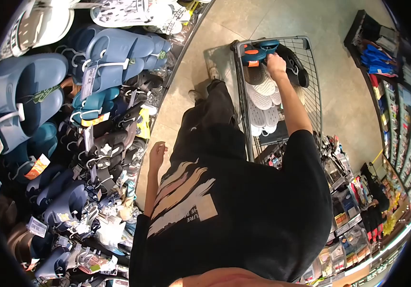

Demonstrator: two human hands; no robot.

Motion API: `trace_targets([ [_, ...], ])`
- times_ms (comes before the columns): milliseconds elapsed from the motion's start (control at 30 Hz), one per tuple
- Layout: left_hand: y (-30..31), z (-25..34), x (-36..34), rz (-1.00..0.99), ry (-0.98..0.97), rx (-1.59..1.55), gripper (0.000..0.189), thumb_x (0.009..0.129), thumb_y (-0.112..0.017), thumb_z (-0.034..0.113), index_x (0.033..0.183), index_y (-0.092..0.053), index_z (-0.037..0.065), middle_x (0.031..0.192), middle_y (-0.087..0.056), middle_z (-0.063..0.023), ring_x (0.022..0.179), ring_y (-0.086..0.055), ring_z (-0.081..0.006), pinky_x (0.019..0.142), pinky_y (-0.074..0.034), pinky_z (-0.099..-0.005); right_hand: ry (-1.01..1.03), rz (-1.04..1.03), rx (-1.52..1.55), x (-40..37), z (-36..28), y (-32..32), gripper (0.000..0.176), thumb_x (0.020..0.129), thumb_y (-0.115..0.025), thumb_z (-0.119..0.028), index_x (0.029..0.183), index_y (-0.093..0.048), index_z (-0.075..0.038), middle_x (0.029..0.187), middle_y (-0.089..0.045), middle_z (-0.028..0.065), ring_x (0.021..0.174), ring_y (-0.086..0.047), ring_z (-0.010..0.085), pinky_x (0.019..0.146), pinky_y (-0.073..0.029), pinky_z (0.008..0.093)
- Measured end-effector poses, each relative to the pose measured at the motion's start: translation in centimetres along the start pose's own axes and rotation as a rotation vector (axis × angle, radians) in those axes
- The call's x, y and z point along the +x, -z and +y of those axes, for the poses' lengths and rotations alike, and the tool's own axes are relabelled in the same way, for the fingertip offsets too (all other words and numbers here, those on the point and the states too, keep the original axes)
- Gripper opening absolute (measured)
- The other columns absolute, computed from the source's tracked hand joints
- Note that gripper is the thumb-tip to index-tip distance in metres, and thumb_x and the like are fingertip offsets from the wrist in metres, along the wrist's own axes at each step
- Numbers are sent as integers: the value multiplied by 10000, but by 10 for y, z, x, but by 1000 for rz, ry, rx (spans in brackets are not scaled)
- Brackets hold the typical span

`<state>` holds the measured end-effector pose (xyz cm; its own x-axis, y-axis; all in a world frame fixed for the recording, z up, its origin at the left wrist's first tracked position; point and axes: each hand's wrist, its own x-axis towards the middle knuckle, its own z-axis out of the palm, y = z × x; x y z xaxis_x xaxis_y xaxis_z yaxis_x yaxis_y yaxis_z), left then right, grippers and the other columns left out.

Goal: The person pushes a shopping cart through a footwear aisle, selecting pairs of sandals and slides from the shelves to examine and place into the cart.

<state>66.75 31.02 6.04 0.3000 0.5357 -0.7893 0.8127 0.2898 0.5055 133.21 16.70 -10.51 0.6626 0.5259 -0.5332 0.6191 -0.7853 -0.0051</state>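
Observation:
My right hand (276, 66) reaches down into a wire shopping cart (316, 71), its fingers closed on a teal slipper (268, 44) near the cart's far end. Beside that hand, a dark blue shoe with orange patches (254, 52) lies in the cart. Black footwear (297, 66) sits to the right of the hand. Closer to me in the cart are white clogs (264, 88) and light grey clogs with holes (263, 116). My left hand (157, 154) hangs at my side near the shoe display, holding nothing, its fingers loosely bent and apart.
A long display of slides and sandals (114, 52) with tags runs along my left. Packaged goods hang on a rack (344, 220) at lower right. More shelves (396, 124) stand across the aisle. Tiled floor (334, 28) stretches around the cart.

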Motion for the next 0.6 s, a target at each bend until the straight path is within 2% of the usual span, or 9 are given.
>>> trace_targets([
  [67, 2, -12, 6, 12, -30, -21, 246, 1056, -573, 219, 1221, -637, 48, 949, -733, -93, 891, -713, -175, 767, -544, -305, 66, 128, 27, -24, -3, 30, 236, 1036, -504, -231, 1051, -706, -110, 1211, -654, 186, 999, -706, 388, 843, -570, 514],
  [200, 6, -40, 8, 45, -40, -42, 237, 1043, -585, 222, 1200, -655, 58, 941, -744, -104, 864, -716, -173, 740, -541, -297, 97, 226, 56, -51, -6, 60, 178, 977, -614, -269, 1030, -699, -122, 1168, -601, 137, 1005, -678, 363, 832, -554, 497],
  [300, 10, -77, 5, 53, -22, -59, 237, 1036, -593, 242, 1191, -662, 76, 945, -747, -110, 862, -723, -180, 732, -551, -307, 121, 340, 91, -68, -7, 74, 158, 964, -630, -257, 1019, -694, -123, 1162, -591, 119, 1018, -668, 354, 833, -554, 491],
  [367, 9, -105, 3, 57, 21, -111, 235, 1032, -596, 242, 1184, -663, 75, 950, -749, -113, 862, -727, -187, 718, -553, -307, 156, 450, 116, -83, -11, 88, 126, 966, -628, -231, 999, -686, -124, 1225, -594, 100, 1049, -663, 351, 829, -553, 494],
  [467, 7, -153, 3, 32, 33, -115, 238, 1030, -599, 244, 1186, -666, 78, 956, -749, -109, 857, -727, -186, 697, -553, -302, 201, 535, 115, -98, -3, 97, 130, 975, -614, -237, 996, -686, -130, 1182, -639, 106, 1030, -667, 349, 815, -554, 483],
  [533, 5, -164, -2, 26, -9, -83, 236, 1024, -610, 243, 1181, -675, 79, 947, -747, -102, 848, -724, -179, 685, -555, -300, 158, 455, 124, -113, -4, 114, 152, 982, -605, -256, 995, -687, -128, 1056, -683, 112, 1004, -672, 355, 804, -553, 469],
  [600, 7, -167, -5, 35, -26, -49, 229, 1019, -617, 239, 1171, -679, 79, 949, -747, -100, 849, -723, -176, 681, -555, -300, 185, 516, 143, -137, -10, 132, 163, 986, -601, -265, 992, -688, -128, 1026, -690, 115, 987, -674, 359, 797, -549, 464],
])
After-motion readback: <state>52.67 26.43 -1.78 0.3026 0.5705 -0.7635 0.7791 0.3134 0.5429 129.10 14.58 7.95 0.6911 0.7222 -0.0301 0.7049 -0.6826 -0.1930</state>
